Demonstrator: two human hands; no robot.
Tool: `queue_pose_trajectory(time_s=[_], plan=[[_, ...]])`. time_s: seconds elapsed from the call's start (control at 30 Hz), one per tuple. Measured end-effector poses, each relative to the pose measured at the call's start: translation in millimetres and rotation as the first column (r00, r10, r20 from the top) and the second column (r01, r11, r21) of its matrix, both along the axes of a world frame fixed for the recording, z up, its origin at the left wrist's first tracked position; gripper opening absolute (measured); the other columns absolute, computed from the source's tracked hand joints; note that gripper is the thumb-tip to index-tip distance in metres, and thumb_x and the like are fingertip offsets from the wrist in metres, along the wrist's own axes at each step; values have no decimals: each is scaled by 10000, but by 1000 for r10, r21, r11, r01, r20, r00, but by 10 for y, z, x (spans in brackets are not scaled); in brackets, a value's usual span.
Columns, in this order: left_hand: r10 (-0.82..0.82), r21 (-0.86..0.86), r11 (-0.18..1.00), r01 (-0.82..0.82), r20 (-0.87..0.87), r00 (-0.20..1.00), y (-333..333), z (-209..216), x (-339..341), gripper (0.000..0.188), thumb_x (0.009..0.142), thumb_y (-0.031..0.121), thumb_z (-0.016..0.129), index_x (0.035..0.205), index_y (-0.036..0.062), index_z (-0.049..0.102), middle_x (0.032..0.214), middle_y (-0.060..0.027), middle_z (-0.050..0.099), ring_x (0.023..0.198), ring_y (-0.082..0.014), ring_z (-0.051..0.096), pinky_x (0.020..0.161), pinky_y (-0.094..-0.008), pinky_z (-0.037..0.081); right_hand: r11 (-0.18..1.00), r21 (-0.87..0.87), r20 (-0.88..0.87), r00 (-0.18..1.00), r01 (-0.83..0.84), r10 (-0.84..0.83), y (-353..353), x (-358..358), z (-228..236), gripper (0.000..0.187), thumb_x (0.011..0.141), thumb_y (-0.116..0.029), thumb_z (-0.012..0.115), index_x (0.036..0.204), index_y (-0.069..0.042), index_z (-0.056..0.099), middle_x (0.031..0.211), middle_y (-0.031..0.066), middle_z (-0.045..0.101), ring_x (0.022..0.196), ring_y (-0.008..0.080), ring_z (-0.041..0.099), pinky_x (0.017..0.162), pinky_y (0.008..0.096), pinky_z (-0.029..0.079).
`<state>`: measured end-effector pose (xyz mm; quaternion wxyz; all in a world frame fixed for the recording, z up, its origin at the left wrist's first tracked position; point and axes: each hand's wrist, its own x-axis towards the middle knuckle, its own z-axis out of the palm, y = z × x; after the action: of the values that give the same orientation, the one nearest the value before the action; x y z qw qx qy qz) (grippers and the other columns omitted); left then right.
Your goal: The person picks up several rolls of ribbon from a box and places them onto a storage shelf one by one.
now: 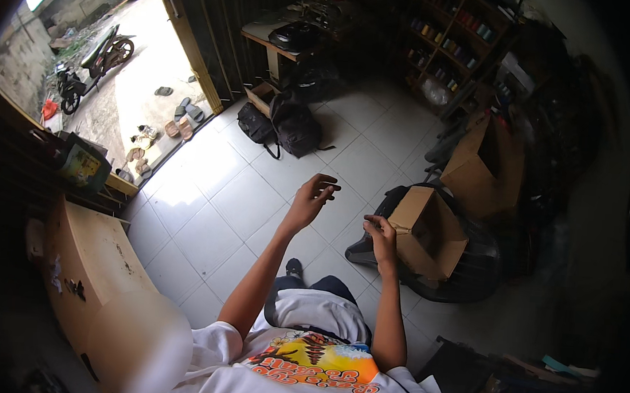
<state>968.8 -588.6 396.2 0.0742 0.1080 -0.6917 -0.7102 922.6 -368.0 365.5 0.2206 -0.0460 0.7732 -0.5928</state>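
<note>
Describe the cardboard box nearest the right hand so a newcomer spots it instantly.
On the tiled floor, at picture right, stands a dark plastic chair. An open cardboard box rests on it, beside the right hand. The other cardboard box is farther from that hand.

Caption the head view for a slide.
Left hand and right hand raised above a tiled floor, the right one near an open cardboard box on a dark chair.

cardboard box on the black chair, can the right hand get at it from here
Probably yes: the right hand appears right beside the near side of the cardboard box, with nothing visible blocking the way; whether they touch is unclear.
</note>
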Motion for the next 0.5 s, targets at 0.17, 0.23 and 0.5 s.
queue_pose_trajectory(time_s=[0.17,0.23,0.5], plan=[[-145,56,988,143,24,989,-265,-92,-1020,278,982,199,499,1182,9,532,1117,-117,653,954,-184,630,817,-309,492,975,2,25,975,221,-221,-37,-671,-177,260,823,-209,666,1018,-38,662,922,33,667,821,110,591,699,271,449],[-247,52,968,245,41,968,-226,-180,-1472,280,979,193,502,1187,9,532,1112,-117,656,941,-182,636,812,-305,493,951,31,-4,952,307,-307,54,-937,-286,267,803,-212,674,992,-23,671,921,60,677,858,150,610,776,280,453],[-542,-32,839,543,24,840,-105,-87,-3346,284,968,202,515,1166,1,545,1076,-111,670,893,-181,647,757,-288,488,775,-5,86,773,632,-629,125,-2147,-639,274,799,-239,665,959,-16,685,899,68,679,841,171,621,788,297,464]])
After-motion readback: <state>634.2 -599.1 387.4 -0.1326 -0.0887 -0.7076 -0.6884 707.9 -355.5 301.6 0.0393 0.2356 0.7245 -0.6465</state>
